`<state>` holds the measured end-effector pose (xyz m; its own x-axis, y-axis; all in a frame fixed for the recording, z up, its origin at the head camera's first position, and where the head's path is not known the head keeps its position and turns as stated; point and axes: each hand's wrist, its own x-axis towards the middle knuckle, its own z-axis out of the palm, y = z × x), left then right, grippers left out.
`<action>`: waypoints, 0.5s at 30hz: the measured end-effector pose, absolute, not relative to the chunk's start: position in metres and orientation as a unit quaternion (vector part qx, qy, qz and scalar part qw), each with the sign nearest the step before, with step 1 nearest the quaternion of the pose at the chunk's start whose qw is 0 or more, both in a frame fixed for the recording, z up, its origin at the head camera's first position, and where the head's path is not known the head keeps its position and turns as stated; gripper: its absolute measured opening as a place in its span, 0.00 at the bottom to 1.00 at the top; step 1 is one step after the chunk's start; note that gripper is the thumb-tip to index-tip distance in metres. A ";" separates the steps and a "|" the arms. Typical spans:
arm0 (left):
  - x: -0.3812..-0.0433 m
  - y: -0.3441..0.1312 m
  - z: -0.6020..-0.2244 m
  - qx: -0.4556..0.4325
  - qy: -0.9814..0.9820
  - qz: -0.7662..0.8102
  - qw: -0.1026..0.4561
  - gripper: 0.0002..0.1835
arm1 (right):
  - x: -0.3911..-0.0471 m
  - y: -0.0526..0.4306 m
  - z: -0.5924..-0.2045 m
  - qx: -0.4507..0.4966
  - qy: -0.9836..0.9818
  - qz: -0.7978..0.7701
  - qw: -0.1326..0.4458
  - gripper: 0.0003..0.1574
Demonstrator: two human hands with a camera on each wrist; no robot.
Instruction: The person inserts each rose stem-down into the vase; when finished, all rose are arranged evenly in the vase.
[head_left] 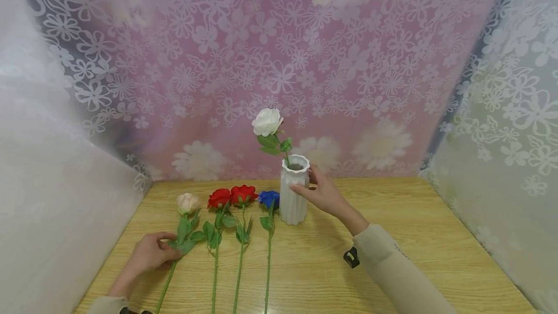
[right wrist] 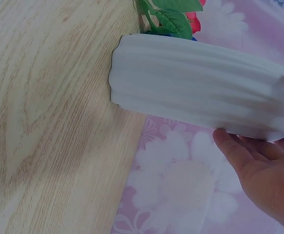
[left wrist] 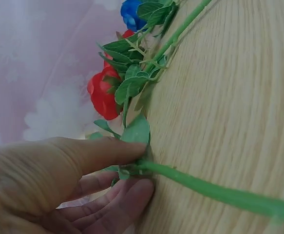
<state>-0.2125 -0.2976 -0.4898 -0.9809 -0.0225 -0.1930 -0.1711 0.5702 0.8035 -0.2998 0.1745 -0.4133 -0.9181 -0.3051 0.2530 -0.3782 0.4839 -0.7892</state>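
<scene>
My right hand (head_left: 324,192) grips the white fluted vase (head_left: 293,202) near its top, thumb at the front and fingers round the side. The vase stands upright on the table. One white rose (head_left: 267,122) leans out of its mouth to the left. On the left, my left hand (head_left: 152,253) pinches the cream rose (head_left: 188,203) by its stem, just below the leaves. In the left wrist view, thumb and fingers close about the green stem (left wrist: 219,190). The cream bloom is hidden behind the hand there. In the right wrist view the vase (right wrist: 195,83) shows its ribbed side.
Between the hands lie a red rose (head_left: 219,198), another red rose (head_left: 243,195) and a blue rose (head_left: 269,199), their stems toward me. The wooden table (head_left: 392,236) is bounded by a pink flowered sheet (head_left: 279,62) behind and pale sheets at both sides.
</scene>
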 end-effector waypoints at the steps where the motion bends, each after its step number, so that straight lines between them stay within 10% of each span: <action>1: -0.213 -0.297 -0.490 -0.055 0.885 0.455 0.079 0.33 | -0.300 0.174 -0.413 0.196 -0.861 0.468 0.038 0.52; 15: -0.219 -0.304 -0.487 -0.044 0.884 0.462 0.060 0.32 | -0.300 0.175 -0.414 0.201 -0.861 0.465 0.040 0.51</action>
